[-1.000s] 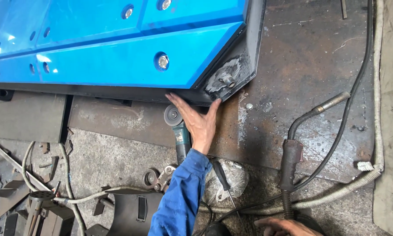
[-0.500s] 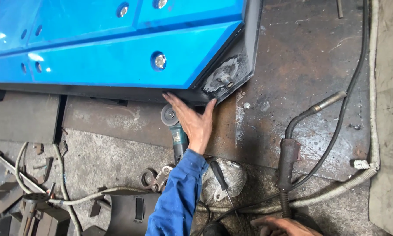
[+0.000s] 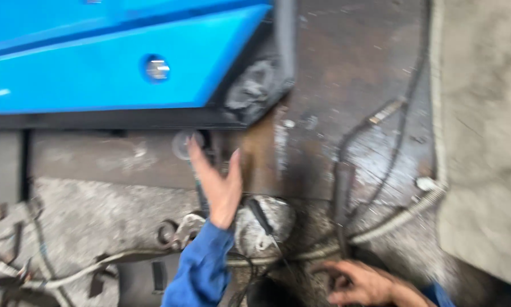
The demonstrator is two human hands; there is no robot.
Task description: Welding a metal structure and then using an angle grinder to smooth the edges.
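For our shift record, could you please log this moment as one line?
left hand: open, reaching over grinder | right hand: low, by cables | blue panel above | view blurred

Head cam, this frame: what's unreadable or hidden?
- Whole head view: motion blur smears fine detail.
- Left hand: covers most of the grinder, so any contact is unclear.
- Right hand: cut by the bottom edge; its grip on the dark cables is unreadable.
- Blue panel: cut off by the top and left edges.
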